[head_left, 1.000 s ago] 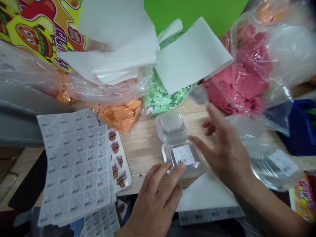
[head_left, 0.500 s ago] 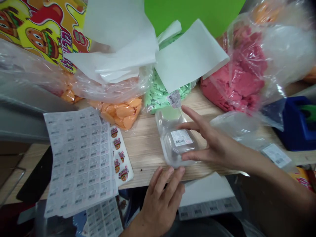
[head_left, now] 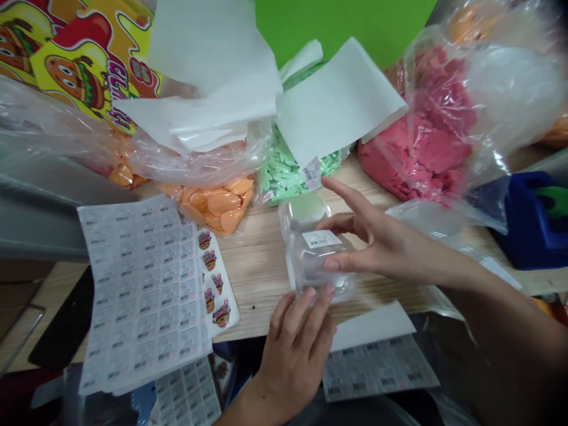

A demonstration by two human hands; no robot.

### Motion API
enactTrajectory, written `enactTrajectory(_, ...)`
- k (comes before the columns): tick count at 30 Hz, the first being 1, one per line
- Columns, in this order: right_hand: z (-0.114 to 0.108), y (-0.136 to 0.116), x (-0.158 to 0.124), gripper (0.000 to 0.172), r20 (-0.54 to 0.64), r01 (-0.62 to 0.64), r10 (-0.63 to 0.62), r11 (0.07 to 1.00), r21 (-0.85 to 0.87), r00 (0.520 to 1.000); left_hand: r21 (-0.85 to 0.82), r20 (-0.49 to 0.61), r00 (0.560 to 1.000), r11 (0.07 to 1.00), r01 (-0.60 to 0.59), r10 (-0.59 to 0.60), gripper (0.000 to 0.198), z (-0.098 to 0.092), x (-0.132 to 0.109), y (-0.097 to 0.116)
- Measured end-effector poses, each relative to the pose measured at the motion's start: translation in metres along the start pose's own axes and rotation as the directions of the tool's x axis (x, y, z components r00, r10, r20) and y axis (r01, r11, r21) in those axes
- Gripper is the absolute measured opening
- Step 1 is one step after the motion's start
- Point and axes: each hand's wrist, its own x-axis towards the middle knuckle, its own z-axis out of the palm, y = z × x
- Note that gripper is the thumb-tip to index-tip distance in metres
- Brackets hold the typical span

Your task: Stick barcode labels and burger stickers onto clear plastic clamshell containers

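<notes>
Head view, right hand (head_left: 377, 236) partly hiding clear container (head_left: 309, 264), label (head_left: 322, 238) unreadable

Over there, the person's right hand (head_left: 373, 239) is spread above a clear plastic clamshell container (head_left: 310, 266), and a small barcode label (head_left: 311, 173) is at its index fingertip. The left hand (head_left: 299, 355) has its fingertips at the container's near edge. Beside, I see barcode sticker sheets (head_left: 139, 290); behind, bags of orange pieces (head_left: 217, 198), green pieces (head_left: 281, 168) and pink pieces (head_left: 421, 148).
</notes>
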Motion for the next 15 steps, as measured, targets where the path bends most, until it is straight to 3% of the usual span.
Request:
enactTrajectory(2, -0.001, -0.002, 0.002, 0.101, 0.019, 0.006, -0.006, 1.0, -0.013, 1.0, -0.033, 0.058, 0.998, 0.999, 0.039, -0.037, 0.013, -0.006, 0.014, 0.0)
enactTrajectory(4, -0.002, -0.002, 0.005, 0.103, 0.028, 0.014, -0.014, 1.0, -0.003, 1.0, -0.094, 0.198, 0.978, 0.992, 0.079, -0.059, 0.014, -0.011, 0.031, -0.001)
enactTrajectory(7, -0.004, -0.003, 0.01, 0.105, 0.026, -0.009, 0.008, 0.999, 0.036, 1.0, -0.157, 0.423, 0.902, 0.974, 0.163, -0.083, 0.015, -0.017, 0.052, -0.005)
enactTrajectory(11, -0.017, -0.017, 0.017, 0.103, 0.059, -0.065, 0.055, 0.978, 0.2, 0.997, -0.149, 0.556, 0.827, 0.969, 0.195, -0.081, 0.02, -0.026, 0.063, -0.007)
enactTrajectory(13, -0.033, -0.032, 0.013, 0.1, -0.021, 0.009, -0.004, 0.962, 0.272, 1.0, -0.144, 0.594, 0.802, 0.972, 0.185, -0.065, 0.023, -0.03, 0.063, -0.007)
enactTrajectory(15, -0.056, -0.043, -0.002, 0.101, -0.23, 0.093, -0.056, 0.984, 0.154, 0.972, -0.139, 0.61, 0.79, 0.974, 0.178, -0.058, 0.023, -0.031, 0.062, -0.007)
